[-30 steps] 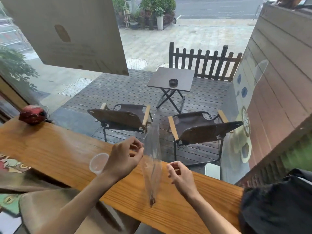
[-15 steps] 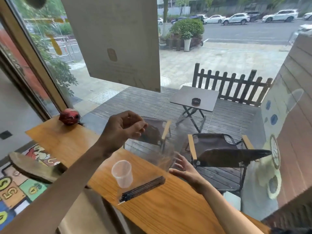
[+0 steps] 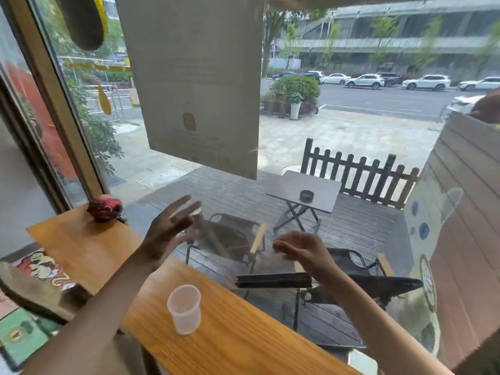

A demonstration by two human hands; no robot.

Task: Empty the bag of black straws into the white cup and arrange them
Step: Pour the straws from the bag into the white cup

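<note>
**A:** Window glass runs along the far edge of a long wooden table (image 3: 81, 247); beyond it, a deck with folding chairs, a small outdoor table and a dark picket fence. Log the cup?

**B:** White cup (image 3: 184, 308) stands upright on the table, near the front edge, mouth up. Nothing visible inside it.

**A:** Straws?

**B:** Black straws (image 3: 273, 280) form a flat bundle, roughly level, held in the air above the far edge of the table, to the right of the cup and well apart from it. The clear bag around them is blurred and nearly invisible, so its outline cannot be traced.

**A:** Left hand?

**B:** Left hand (image 3: 167, 231) is raised above the table, fingers spread and straight, grip open, holding nothing that I can make out. Motion blur on the fingertips.

**A:** Right hand?

**B:** Right hand (image 3: 300, 249) is raised just above the bundle, fingers curled inward. Whether they pinch the bag film cannot be told.

**A:** Other items?

**B:** Red object (image 3: 105, 207) at the table's far left corner, against the glass.
</note>
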